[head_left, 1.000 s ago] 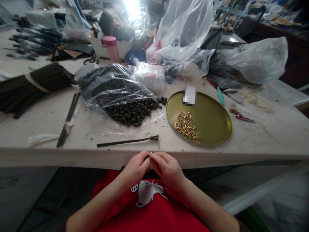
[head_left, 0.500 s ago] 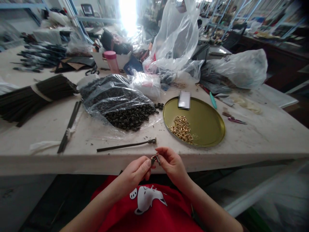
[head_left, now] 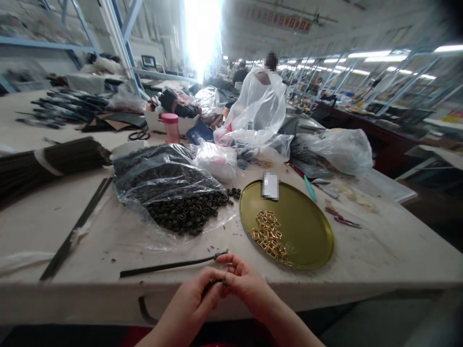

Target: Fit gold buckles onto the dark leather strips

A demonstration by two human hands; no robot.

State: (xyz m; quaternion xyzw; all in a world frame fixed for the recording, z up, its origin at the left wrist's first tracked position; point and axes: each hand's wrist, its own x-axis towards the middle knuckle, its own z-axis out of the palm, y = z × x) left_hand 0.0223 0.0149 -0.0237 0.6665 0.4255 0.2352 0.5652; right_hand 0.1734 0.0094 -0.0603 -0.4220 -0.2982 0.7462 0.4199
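My left hand (head_left: 200,296) is closed around a dark narrow strap (head_left: 145,311), whose tail curls below the table edge on the left. My right hand (head_left: 244,284) pinches the strap's other end, fingertips against those of my left hand. Any fitting between the fingers is mostly hidden. Just beyond my hands, a second strap (head_left: 162,267) lies along the table front, its tip partly behind my right fingers. Gold buckles (head_left: 268,231) lie heaped on a round gold-coloured tray (head_left: 307,231) to the right. Small black loops (head_left: 188,212) spill from a clear plastic bag (head_left: 159,168).
On the left lie a banded bundle of dark strips (head_left: 72,156) and a few loose strips (head_left: 75,231). Farther back are scissors (head_left: 139,135), a pink-lidded jar (head_left: 170,129) and plastic bags (head_left: 333,147). Pliers (head_left: 347,221) and a teal-handled tool (head_left: 310,188) lie right.
The view has tilted up, showing more of the room. My hands have come closer together, and the gold fitting seen between them before is now covered by fingers.
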